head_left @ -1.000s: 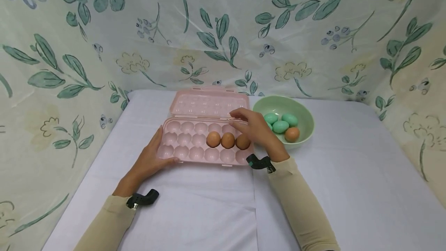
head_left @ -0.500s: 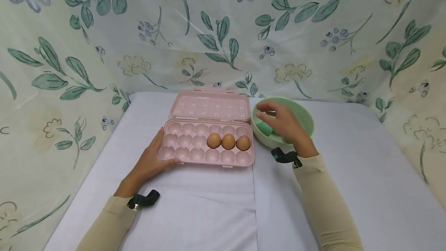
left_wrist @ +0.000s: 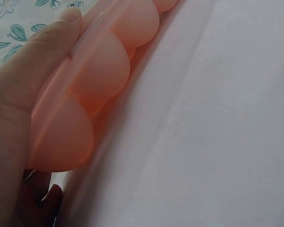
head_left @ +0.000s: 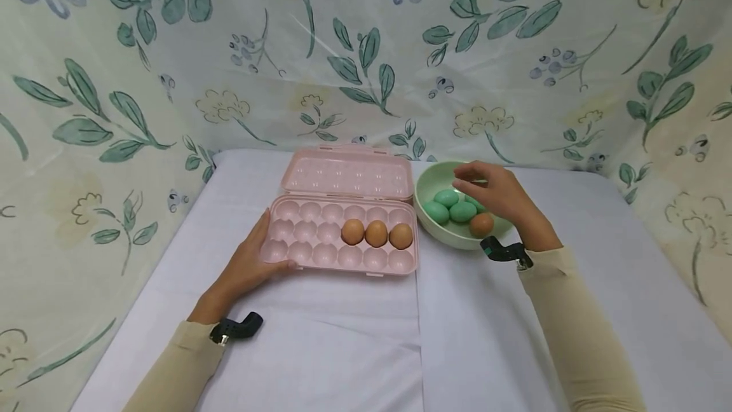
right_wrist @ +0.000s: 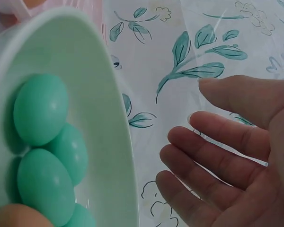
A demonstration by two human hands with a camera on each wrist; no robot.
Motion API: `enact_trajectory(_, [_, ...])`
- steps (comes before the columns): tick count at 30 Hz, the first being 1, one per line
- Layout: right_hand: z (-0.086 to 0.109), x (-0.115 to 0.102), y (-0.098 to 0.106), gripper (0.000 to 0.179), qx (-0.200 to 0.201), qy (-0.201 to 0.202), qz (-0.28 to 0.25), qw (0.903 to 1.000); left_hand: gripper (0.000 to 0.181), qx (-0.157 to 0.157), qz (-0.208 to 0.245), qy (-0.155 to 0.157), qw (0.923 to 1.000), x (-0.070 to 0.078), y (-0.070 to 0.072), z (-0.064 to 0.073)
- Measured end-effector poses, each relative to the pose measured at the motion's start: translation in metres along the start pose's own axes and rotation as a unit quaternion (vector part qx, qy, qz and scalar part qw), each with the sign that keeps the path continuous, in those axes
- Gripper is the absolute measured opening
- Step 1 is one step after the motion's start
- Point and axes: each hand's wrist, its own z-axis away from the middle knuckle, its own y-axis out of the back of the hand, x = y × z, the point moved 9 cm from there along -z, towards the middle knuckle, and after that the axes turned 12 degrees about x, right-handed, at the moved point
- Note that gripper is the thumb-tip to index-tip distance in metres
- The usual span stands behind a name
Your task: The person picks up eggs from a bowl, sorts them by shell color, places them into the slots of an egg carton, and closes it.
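A pink plastic egg carton (head_left: 326,231) lies with its lid folded back; 3 brown eggs (head_left: 376,234) sit side by side at the right of its middle row. My left hand (head_left: 246,270) grips the carton's left end. The left wrist view shows that thumb along the carton's edge (left_wrist: 104,66) and fingers lower down, partly hidden. Above the right side of a light green bowl (head_left: 431,180) my right hand (head_left: 496,192) hovers, fingers loosely bent, holding nothing. Several green eggs (head_left: 462,211) and one brown egg (head_left: 481,225) lie in the bowl; the hand partly hides one green egg.
A white cloth (head_left: 343,348) covers the table. The carton's lid (head_left: 347,173) leans back towards a floral curtain (head_left: 366,49) behind the table. The bowl stands close to the carton's right side.
My right hand has moved right, from over the carton's right end to over the bowl's right side, uncovering the brown eggs and most green ones. My left hand stays on the carton.
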Motion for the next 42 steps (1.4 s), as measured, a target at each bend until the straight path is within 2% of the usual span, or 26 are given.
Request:
enact_trajectory(14, [0.007, 0.033, 0.010, 0.048, -0.037, -0.025, 0.041, 0.9981, 0.129, 0.001, 0.001, -0.002, 1.0000, 0.003, -0.001, 0.001])
enact_trajectory(28, [0.009, 0.057, -0.001, 0.047, -0.082, -0.042, 0.053, 0.9943, 0.129, -0.004, -0.010, 0.001, 0.9999, 0.006, 0.001, 0.003])
enact_trajectory(35, [0.012, 0.062, -0.006, 0.043, -0.088, -0.049, 0.049, 0.9937, 0.129, -0.006, -0.009, 0.005, 0.9999, 0.006, -0.001, 0.004])
enact_trajectory(42, [0.013, 0.057, -0.012, 0.040, -0.083, -0.045, 0.037, 0.9948, 0.129, 0.000, -0.011, 0.007, 0.9999, 0.006, 0.002, 0.005])
